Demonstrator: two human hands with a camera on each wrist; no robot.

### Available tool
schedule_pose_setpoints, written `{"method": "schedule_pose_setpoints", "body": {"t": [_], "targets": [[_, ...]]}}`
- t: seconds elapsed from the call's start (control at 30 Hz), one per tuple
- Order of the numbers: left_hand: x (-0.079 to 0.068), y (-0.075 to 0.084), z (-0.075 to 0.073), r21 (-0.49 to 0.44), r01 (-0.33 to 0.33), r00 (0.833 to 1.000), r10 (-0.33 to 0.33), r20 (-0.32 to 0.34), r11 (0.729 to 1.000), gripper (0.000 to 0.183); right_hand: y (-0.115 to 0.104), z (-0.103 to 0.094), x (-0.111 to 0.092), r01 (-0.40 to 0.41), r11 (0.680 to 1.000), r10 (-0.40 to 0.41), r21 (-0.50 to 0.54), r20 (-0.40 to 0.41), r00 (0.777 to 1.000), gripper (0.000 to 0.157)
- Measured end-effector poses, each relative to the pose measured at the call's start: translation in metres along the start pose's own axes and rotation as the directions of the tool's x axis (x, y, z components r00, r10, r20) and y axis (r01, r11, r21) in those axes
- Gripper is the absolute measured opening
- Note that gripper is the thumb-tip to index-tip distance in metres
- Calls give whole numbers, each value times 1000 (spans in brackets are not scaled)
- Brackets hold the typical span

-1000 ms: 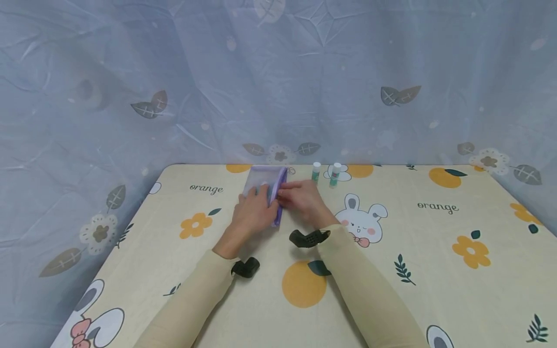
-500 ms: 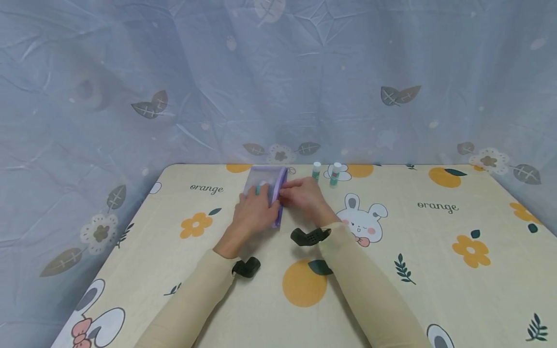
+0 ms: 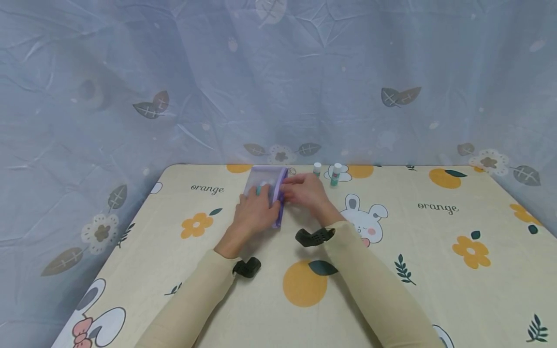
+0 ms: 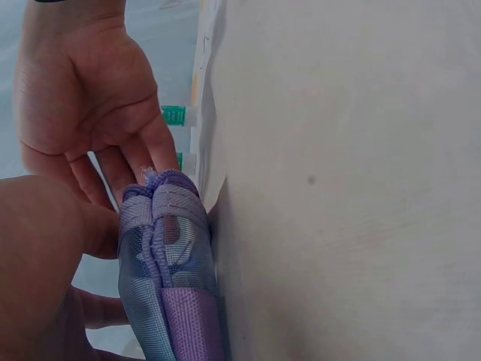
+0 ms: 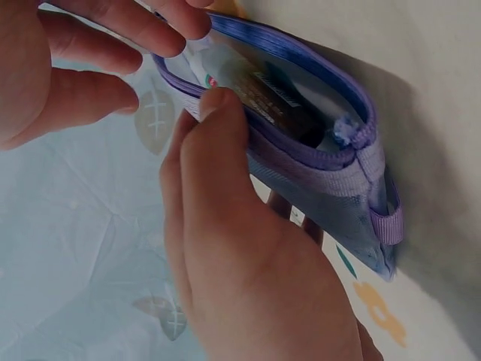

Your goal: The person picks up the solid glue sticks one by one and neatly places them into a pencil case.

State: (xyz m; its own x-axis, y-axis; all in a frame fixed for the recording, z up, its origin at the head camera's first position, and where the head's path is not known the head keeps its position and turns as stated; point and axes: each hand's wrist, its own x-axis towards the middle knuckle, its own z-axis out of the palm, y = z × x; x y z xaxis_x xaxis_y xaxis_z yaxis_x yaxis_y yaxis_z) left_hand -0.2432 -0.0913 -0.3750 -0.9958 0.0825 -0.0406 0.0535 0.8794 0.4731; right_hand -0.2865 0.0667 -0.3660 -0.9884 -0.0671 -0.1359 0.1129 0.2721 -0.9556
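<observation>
A purple-edged mesh zipper pouch lies near the back edge of the table, its zipped side facing right. My left hand holds it, fingers spread over the upper mesh and thumb at the zipper rim. In the right wrist view the pouch's mouth gapes, showing a dark labelled item and something white inside. My right hand is at the mouth, its fingers loosely extended beside the rim with nothing gripped. A teal spot shows through the mesh between my left fingers.
Two small green tubes with white caps stand behind my right hand: one tube in plain sight, the other tube partly covered by the hand. A patterned cloth covers the table, and a hanging curtain closes off the back.
My right hand has shifted slightly right and away from me, covering more of the nearer-left tube. My left hand and the pouch have stayed nearly in place.
</observation>
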Motion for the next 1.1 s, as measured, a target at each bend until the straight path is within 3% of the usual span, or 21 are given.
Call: {"method": "schedule_pose_setpoints", "body": {"t": [0.27, 0.6, 0.83, 1.1], "targets": [[-1, 1, 0, 12, 4, 1000, -4, 4, 1000, 67, -5, -13, -5, 53, 992, -49, -115, 29, 998, 40], [-1, 0, 0, 11, -8, 1000, 8, 12, 1000, 68, -13, -24, -18, 89, 966, -91, -241, 3, 996, 43], [-1, 0, 1, -1, -12, 1000, 12, 13, 1000, 68, -11, -34, -20, 172, 954, -171, -246, 25, 985, 41], [-2, 1, -1, 16, -4, 1000, 4, 10, 1000, 68, -17, -41, -23, 195, 945, -199, -263, 13, 980, 41]]}}
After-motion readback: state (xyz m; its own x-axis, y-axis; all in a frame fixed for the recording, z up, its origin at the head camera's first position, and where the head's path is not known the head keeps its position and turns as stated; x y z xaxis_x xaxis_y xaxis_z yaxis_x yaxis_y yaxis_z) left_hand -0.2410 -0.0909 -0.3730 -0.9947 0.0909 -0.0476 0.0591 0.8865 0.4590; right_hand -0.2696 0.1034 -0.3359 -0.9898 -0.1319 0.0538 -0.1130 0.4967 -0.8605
